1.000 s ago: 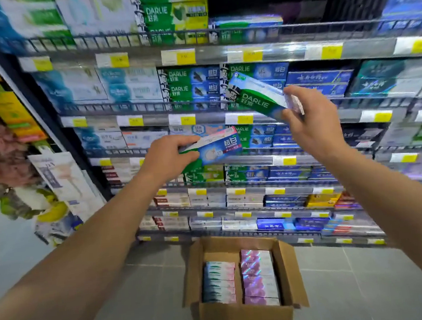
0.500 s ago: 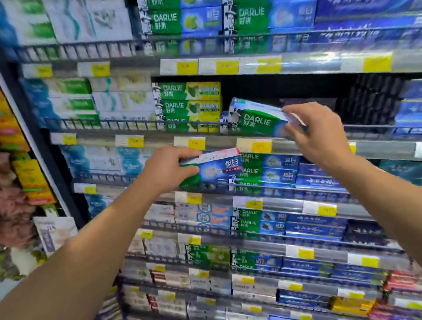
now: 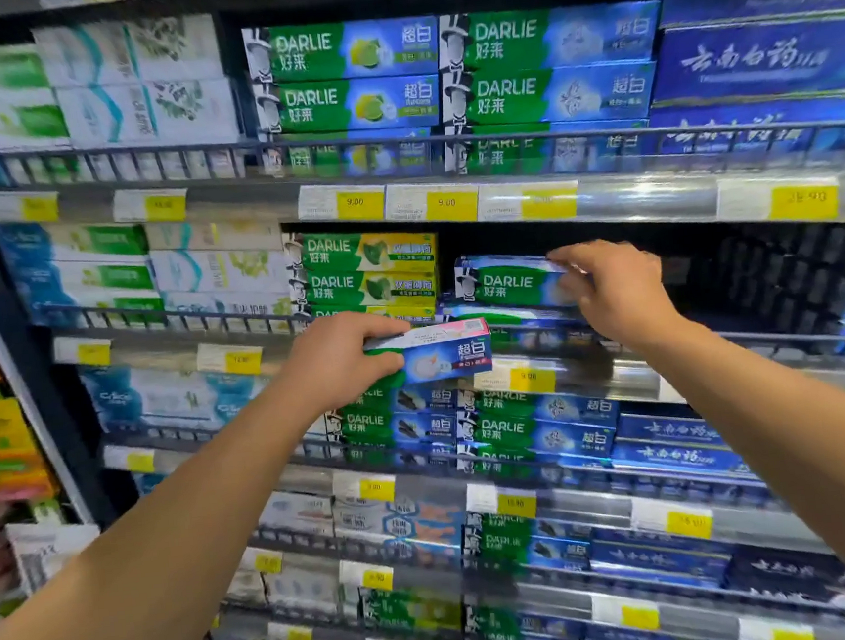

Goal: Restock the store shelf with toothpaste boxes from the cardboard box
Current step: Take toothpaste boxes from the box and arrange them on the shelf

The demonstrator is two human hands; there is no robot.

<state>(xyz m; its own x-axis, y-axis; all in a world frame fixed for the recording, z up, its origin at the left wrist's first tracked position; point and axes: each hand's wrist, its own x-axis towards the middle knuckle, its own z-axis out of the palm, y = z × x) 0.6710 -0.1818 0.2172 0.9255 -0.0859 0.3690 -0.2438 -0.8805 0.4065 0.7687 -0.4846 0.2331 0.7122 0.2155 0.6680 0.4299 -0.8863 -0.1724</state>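
The right hand (image 3: pixel 614 291) grips the right end of a green-and-blue Darlie toothpaste box (image 3: pixel 507 283), fingers over its top edge. This box lies level on a low stack of like boxes (image 3: pixel 502 314) on the store shelf (image 3: pixel 657 204), just right of the yellow-green Darlie boxes (image 3: pixel 369 273). The left hand (image 3: pixel 347 360) holds a second toothpaste box (image 3: pixel 444 353) with a pink top, thumb above and fingers beneath its left end. That box sits in front of the shelf rail, below and left of the first, apart from the shelved stock.
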